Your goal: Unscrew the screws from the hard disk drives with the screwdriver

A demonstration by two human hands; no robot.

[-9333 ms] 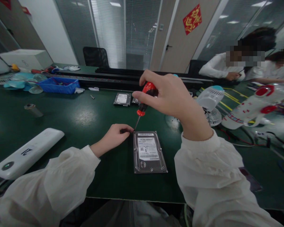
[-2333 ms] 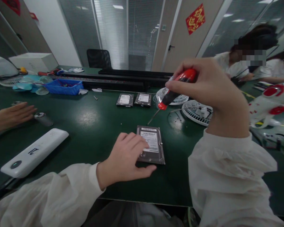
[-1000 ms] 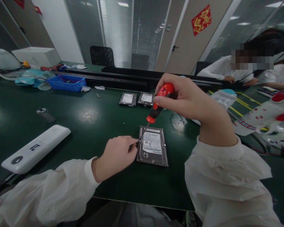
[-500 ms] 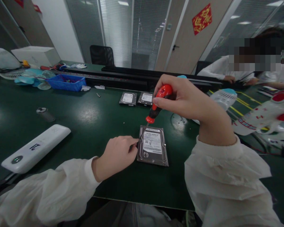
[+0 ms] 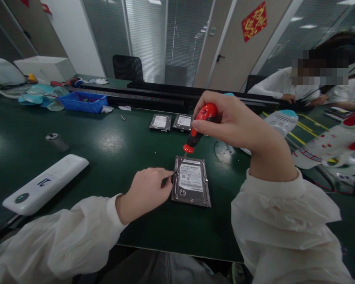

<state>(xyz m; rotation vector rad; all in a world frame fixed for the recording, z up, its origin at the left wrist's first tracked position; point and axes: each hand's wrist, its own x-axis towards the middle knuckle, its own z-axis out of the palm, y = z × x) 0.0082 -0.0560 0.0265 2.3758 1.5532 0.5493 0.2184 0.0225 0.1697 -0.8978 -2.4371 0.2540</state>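
A hard drive point(image 5: 191, 179) lies label up on the green table in front of me. My right hand point(image 5: 225, 118) is wrapped round the handle of a red and black screwdriver point(image 5: 195, 134), which it holds at a slant above the drive. The shaft runs down to the drive's left edge. There the fingertips of my left hand point(image 5: 150, 189) are pinched together beside the screwdriver's tip. What they hold, if anything, is hidden. Farther back lie another hard drive point(image 5: 160, 122) and, beside it, a third drive point(image 5: 182, 122) partly behind my right hand.
At the left lie a white power bank point(image 5: 47, 183) and a grey cylinder point(image 5: 57, 142). A blue bin point(image 5: 83, 103) and a small screw point(image 5: 123, 118) are farther back. White fan-like devices point(image 5: 322, 144) stand at the right. A co-worker point(image 5: 272, 87) sits across the table.
Both hands, the screwdriver and the drive stay almost in place. The whole view has shifted very slightly.
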